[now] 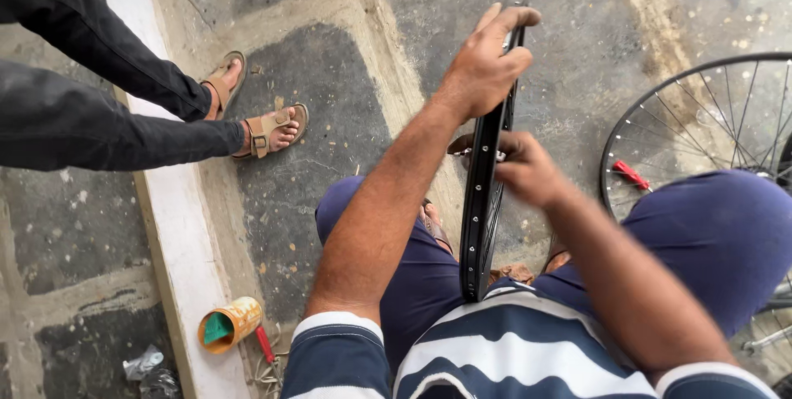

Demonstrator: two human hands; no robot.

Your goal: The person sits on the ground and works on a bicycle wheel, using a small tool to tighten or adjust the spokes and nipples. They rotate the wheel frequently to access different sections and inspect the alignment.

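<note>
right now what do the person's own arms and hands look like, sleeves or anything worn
Both arms are bare from the upper arm down. Each short sleeve is striped navy and white with a white band at its hem, matching the shirt. The left hand and right hand wear no gloves; no watch or ring shows, though the right hand is blurred.

An orange-labelled tin can [231, 324] lies on its side by the white kerb [186, 226], lower left.

floor: worn grey stone paving with pale mortar joints [330, 143] | left: raised white-painted concrete kerb strip [177, 226] | litter: crumpled silvery wrapper [142, 363] on the lower paving | light: soft, even daylight, outdoors
</note>
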